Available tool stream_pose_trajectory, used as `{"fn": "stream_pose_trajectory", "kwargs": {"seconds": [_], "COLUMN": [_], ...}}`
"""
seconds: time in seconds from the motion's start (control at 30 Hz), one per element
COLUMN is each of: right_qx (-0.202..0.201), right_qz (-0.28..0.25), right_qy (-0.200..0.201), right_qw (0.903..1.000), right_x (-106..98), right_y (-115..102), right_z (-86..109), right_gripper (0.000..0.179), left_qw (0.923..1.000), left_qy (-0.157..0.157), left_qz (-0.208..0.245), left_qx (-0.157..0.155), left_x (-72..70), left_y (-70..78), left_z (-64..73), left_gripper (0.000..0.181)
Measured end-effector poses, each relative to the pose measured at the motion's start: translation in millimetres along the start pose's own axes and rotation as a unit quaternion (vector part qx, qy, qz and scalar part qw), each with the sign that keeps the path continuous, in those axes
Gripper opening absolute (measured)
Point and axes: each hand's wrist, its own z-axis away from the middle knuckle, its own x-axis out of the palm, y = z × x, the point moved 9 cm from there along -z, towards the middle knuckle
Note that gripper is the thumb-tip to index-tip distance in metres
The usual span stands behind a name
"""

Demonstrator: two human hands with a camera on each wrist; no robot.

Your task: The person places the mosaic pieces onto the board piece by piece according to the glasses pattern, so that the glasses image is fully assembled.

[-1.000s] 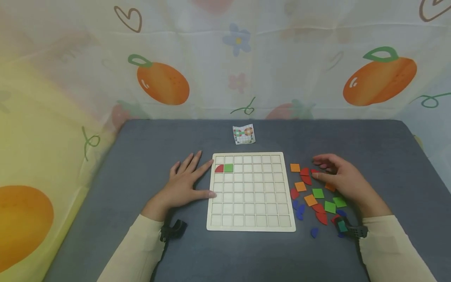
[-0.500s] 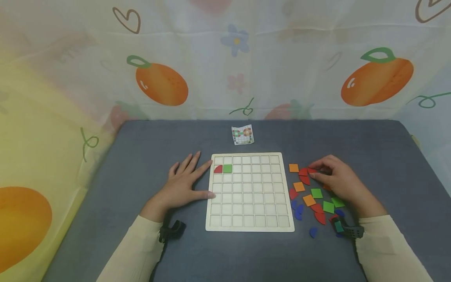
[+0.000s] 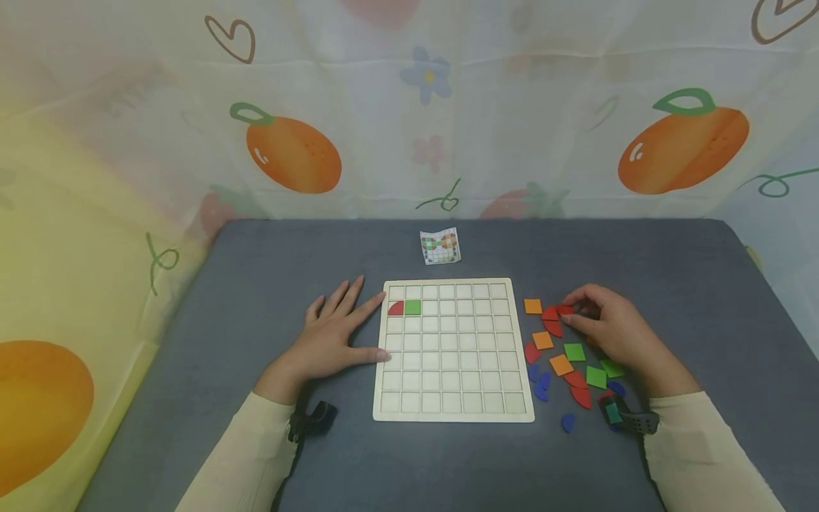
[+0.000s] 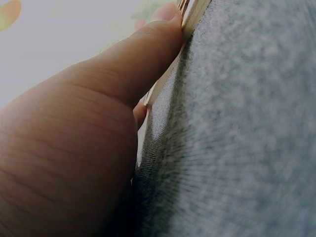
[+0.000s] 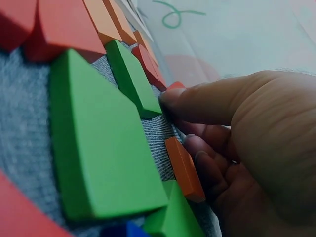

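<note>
We've got the wooden grid board (image 3: pixel 453 350) sitting in the middle of the grey table (image 3: pixel 256 270), with only two pieces in it so far: a red quarter-circle (image 3: pixel 397 308) and a green square (image 3: pixel 413 306), side by side at the left end of the second row from the far edge.

Our left hand (image 3: pixel 329 334) lies flat on the table just left of the board, fingers straight and spread, holding nothing; thumb and forefinger tip touch the board's left edge, and the left wrist view shows the thumb (image 4: pixel 128 64) pressed against that rim.

Our right hand (image 3: pixel 608 327) is over in the loose pile of tiles to the right of the board, fingers curled, fingertips pinching a small red piece (image 3: pixel 565 310) at the far end of the pile. It still looks down on the table, though we can't tell for sure. Orange squares (image 3: pixel 533 306), green squares (image 3: pixel 574 352), red curved bits and a few blue ones (image 3: pixel 542 385) are scattered around it.

A little pattern card (image 3: pixel 441 245) lies beyond the board's far edge.
</note>
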Motion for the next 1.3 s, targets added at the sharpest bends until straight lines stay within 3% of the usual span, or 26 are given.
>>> {"fn": "stream_pose_trajectory", "kwargs": {"seconds": [0.13, 0.43, 0.63, 0.83, 1.13, 1.3], "right_qx": [0.010, 0.020, 0.003, 0.015, -0.058, -0.059], "right_qz": [-0.014, -0.057, -0.045, -0.062, -0.127, -0.131], "right_qy": [0.013, 0.082, 0.106, 0.089, 0.070, 0.042], "right_qw": [0.9998, 0.9948, 0.9934, 0.9940, 0.9878, 0.9887], "right_x": [-2.0, -17.6, -21.9, -17.3, -2.7, 12.4], "right_y": [0.6, -3.1, -14.6, -26.1, -61.5, -69.6], "right_z": [1.1, 7.6, 9.6, 11.1, 10.3, 9.1], "right_gripper": [0.020, 0.030, 0.032, 0.030, 0.013, 0.014], "left_qw": [1.0000, 1.0000, 1.0000, 1.0000, 1.0000, 1.0000], "left_qy": [-0.003, -0.003, -0.003, 0.000, -0.001, -0.002], "left_qz": [-0.004, -0.004, -0.003, -0.004, -0.001, -0.001], "left_qx": [-0.003, -0.003, -0.002, 0.000, 0.000, 0.000], "left_x": [0.3, -0.8, -0.5, -0.1, 1.1, 1.9], "left_y": [0.1, 0.6, -0.3, -1.3, -2.9, -2.9], "left_z": [0.1, 0.7, 1.2, 1.4, 0.3, -0.7], "left_gripper": [0.110, 0.110, 0.110, 0.110, 0.111, 0.111]}}
